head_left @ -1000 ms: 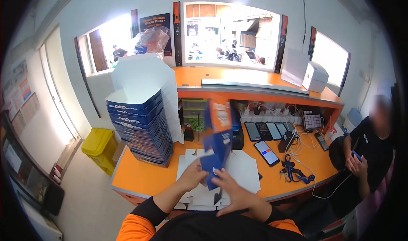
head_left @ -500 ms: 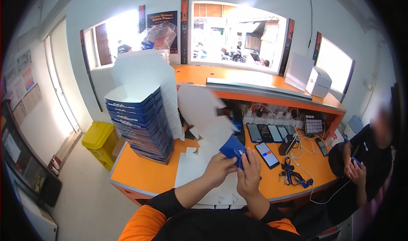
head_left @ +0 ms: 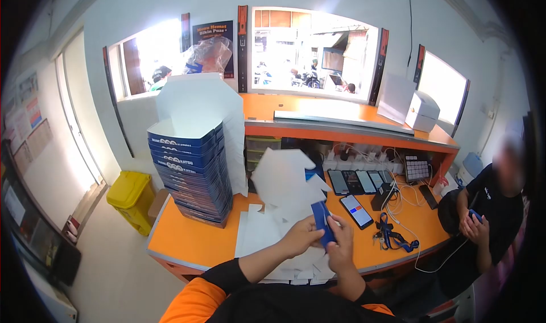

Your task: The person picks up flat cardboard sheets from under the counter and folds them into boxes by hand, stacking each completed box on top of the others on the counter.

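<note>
A partly folded box point(head_left: 287, 178), white inside with a blue outer panel, tilts above the orange desk. My left hand point(head_left: 302, 236) is closed on the near edge of its blue panel. On the right side of that same panel, my right hand point(head_left: 339, 240) pinches with fingers bent. Beneath both hands lie flat white box sheets point(head_left: 250, 232) with cut corners. A tall stack of nested blue boxes point(head_left: 190, 166) with open white lids stands at the desk's left end.
Several phones point(head_left: 356, 211), a lanyard with keys point(head_left: 389, 237) and tangled white cables lie on the right of the desk point(head_left: 429, 220). A person in black point(head_left: 483, 215) is at the right. A yellow bin point(head_left: 129, 198) stands left, a white printer point(head_left: 422, 112) on the shelf.
The box has tipped and its white part now sits lower. Its blue panel has turned more upright between my hands. My right hand has moved slightly down and right.
</note>
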